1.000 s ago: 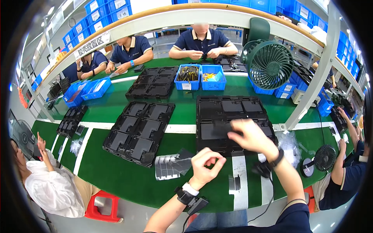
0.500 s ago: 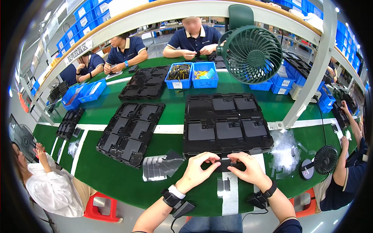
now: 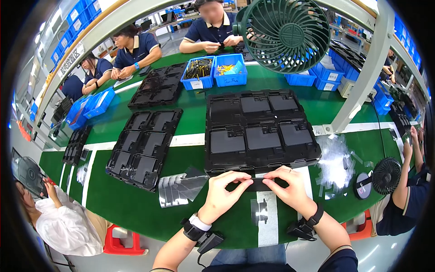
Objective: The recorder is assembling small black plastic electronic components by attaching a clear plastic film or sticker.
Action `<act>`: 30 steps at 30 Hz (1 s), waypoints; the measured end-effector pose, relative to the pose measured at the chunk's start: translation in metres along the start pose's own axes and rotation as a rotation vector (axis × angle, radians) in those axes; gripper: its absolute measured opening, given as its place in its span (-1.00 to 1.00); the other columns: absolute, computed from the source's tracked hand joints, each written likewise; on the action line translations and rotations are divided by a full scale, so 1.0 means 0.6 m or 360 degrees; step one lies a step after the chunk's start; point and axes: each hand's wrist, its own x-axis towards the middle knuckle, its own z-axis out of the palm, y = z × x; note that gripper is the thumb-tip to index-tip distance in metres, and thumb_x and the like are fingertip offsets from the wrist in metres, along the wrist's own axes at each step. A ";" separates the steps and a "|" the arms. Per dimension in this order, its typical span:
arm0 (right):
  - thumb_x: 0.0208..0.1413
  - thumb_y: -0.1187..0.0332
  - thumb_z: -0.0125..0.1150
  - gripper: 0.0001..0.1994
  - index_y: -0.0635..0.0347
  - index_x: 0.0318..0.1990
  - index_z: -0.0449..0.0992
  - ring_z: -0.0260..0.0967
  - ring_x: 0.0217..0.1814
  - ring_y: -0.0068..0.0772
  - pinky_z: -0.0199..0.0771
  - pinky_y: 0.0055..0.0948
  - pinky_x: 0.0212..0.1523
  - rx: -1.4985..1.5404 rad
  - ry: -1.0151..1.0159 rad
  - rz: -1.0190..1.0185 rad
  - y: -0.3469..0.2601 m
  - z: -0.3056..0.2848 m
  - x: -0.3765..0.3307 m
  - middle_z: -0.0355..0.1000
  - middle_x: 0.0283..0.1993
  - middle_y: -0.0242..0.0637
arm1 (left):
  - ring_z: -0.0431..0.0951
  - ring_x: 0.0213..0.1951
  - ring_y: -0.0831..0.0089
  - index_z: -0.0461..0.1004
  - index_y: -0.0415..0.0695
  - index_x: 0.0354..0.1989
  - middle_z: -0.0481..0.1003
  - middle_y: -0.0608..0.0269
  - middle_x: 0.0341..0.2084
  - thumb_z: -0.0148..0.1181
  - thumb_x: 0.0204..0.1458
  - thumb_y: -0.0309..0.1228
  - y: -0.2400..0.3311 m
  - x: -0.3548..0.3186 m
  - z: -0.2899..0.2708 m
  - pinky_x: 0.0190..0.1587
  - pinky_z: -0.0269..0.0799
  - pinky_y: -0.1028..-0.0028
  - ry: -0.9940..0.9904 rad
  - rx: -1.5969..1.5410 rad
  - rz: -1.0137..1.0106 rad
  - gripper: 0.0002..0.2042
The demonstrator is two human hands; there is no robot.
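Stacked trays (image 3: 260, 131) lie behind both hands, film sheets (image 3: 181, 188) left
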 end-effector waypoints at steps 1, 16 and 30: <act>-0.13 0.48 0.30 -0.89 0.21 -0.37 0.55 0.40 -0.40 -0.38 0.38 -0.46 -0.35 -0.0005 -0.0001 0.0017 -0.001 0.000 0.001 0.50 -0.42 -0.29 | 0.54 -0.44 0.49 0.55 -0.20 -0.34 0.55 0.20 -0.47 0.28 -0.12 -0.50 0.000 -0.001 -0.001 -0.32 0.43 0.56 -0.0007 -0.0002 -0.0006 -0.86; 0.01 0.46 0.18 -0.88 0.26 -0.29 0.43 0.43 -0.34 -0.37 0.45 -0.48 -0.33 0.0096 -0.0167 0.0213 0.001 0.010 0.006 0.44 -0.35 -0.24 | 0.54 -0.39 0.50 0.51 -0.27 -0.36 0.53 0.18 -0.43 0.20 -0.07 -0.57 0.002 0.002 0.003 -0.31 0.45 0.56 -0.0021 0.0040 -0.0096 -0.91; 0.01 0.54 0.17 -0.61 0.21 0.05 0.35 0.09 -0.56 -0.80 0.19 -0.71 -0.40 0.0729 -0.0157 0.0448 -0.006 0.000 -0.005 0.20 -0.64 -0.54 | 0.48 -0.55 0.63 0.43 -0.31 -0.44 0.44 0.33 -0.64 0.11 0.07 -0.43 -0.003 -0.012 0.007 -0.45 0.36 0.65 -0.0507 -0.0564 -0.0516 -0.83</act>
